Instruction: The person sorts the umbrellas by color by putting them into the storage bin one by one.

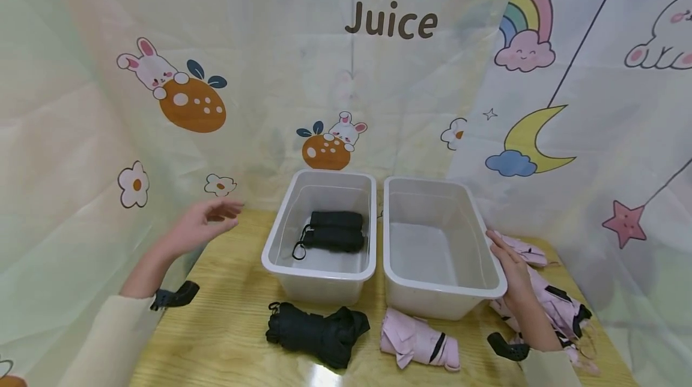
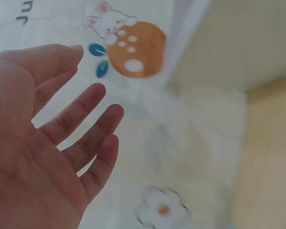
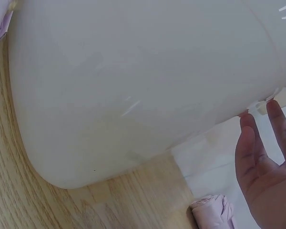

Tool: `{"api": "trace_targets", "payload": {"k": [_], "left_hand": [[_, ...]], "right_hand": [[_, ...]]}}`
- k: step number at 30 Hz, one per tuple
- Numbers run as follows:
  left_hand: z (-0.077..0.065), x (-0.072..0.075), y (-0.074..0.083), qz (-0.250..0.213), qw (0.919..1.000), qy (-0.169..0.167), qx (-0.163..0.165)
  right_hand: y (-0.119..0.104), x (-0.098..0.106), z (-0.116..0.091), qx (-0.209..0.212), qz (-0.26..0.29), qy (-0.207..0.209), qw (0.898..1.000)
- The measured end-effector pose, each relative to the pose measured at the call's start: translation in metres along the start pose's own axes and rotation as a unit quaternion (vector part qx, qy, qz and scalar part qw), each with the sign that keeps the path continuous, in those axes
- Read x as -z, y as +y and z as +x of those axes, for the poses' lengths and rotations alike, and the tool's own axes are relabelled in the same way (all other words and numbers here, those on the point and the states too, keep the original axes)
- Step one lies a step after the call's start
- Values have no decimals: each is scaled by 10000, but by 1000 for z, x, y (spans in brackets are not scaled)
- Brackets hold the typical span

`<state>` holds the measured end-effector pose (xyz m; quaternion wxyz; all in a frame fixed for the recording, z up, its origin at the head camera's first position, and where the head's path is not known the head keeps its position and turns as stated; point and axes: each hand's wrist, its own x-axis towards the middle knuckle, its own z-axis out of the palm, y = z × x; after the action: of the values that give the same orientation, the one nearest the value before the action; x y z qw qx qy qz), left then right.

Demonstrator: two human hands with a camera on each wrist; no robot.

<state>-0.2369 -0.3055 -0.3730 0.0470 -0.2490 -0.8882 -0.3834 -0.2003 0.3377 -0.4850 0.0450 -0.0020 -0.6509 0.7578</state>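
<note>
My right hand (image 1: 513,270) touches the outer right side of a white plastic bin (image 1: 427,303), its fingers fairly straight against the wall under the rim. That bin holds nothing visible. Raised in the air to the left, my left hand (image 1: 202,226) has loosely bent fingers and nothing in them. Beside the first bin stands a second white bin (image 1: 319,286), with two black folded umbrellas (image 1: 335,240) lying inside. In front of the bins lie a loosely wrapped black folded umbrella (image 1: 316,333) and a pink folded umbrella (image 1: 418,342).
More pink folded umbrellas (image 1: 557,306) lie in a pile along the table's right side, partly hidden by my right arm. The wooden table (image 1: 216,327) ends at a printed curtain (image 1: 259,74) behind and on both sides.
</note>
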Motion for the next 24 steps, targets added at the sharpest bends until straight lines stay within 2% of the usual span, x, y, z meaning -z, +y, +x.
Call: {"api": "trace_targets", "payload": {"k": [3,6,9,11,14,18,20,24], "left_hand": [[-36,-19,-18,101,9997,192,66],[-63,-44,-32,139,9994,211,223],[-83,-71,-39,315,9990,82,294],[-90,-89,-40,482,9987,-21,140],[-93,-113,-36,988,9944,-77,-370],[-87,-139,-23,1623,9797,-181,-1162],[-82,-151,-15,1740,9735,-458,-1413],[-73,-173,-1,1859,9608,-1291,-1601]], "right_hand": [[-1,-1,1,49,72,-68,9999],[-2,-1,2,27,201,-87,9998],[-2,-1,2,-42,311,-84,9995],[-2,-1,2,-88,328,-81,9994],[-1,-2,2,-144,339,-26,9993],[-1,-3,4,-144,369,71,9992],[0,-4,4,-125,421,64,9990],[3,-3,1,-51,496,91,9987]]}}
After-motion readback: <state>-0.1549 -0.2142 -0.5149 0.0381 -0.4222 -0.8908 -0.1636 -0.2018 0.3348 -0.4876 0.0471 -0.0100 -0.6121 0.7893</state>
